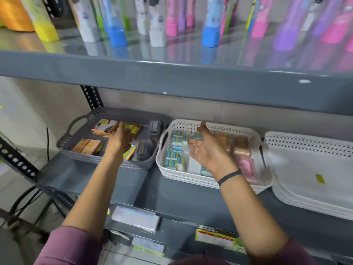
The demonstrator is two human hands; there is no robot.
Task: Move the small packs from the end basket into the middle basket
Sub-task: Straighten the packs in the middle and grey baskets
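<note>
A grey perforated basket (80,119) stands at the left end of the middle shelf, holding small orange, yellow and pink packs (88,147). Beside it, in the middle, sits a white perforated basket (193,179) with blue-and-white small packs (172,156) and pinkish boxes. My left hand (119,139) reaches into the grey basket, fingers apart, over the packs; nothing is visibly gripped. My right hand (208,150) hovers palm-up above the white basket, fingers spread and empty. A black band circles the right wrist.
A stack of white baskets (313,180) with a yellow sticker stands at the right. The grey upper shelf (172,83) overhangs closely, carrying tall colourful tubes. Boxes lie on the shelf below (135,219). A perforated black upright (91,98) stands behind the grey basket.
</note>
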